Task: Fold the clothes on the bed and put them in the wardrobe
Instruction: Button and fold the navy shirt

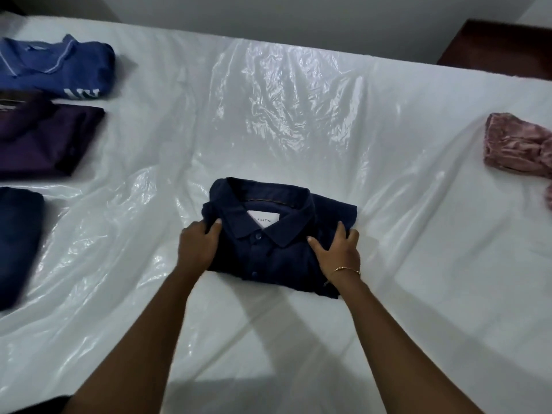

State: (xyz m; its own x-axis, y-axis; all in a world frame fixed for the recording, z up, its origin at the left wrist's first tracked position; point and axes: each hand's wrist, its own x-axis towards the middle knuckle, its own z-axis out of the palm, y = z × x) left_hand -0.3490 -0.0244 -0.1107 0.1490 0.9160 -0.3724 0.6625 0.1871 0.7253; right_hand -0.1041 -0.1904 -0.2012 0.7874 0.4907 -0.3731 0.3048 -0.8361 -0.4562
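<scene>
The left hand (198, 245) grips the left edge of the folded navy shirt (277, 240), thumb on top and fingers curled under the fabric near the collar; the right hand (337, 249) grips the right edge the same way, thumb lying across the front and a thin bracelet (343, 268) at the wrist. The shirt lies at the centre of the bed (298, 115), collar up and label showing — folded, by the look of it, and ready to lift.

The step in hand seems to be the last squaring of this fold, or the pick-up. Next calls for raising both edges together so the layers do not slide apart.

At nine to ten o'clock lie three folded pieces: a blue shirt (56, 68), a purple shirt (44, 135) and a dark blue garment (18, 243), well apart from the hands. At three o'clock a pink garment (519, 147) lies crumpled — unfolded, I judge. No wardrobe shows, so nothing can be said of its contents.
</scene>
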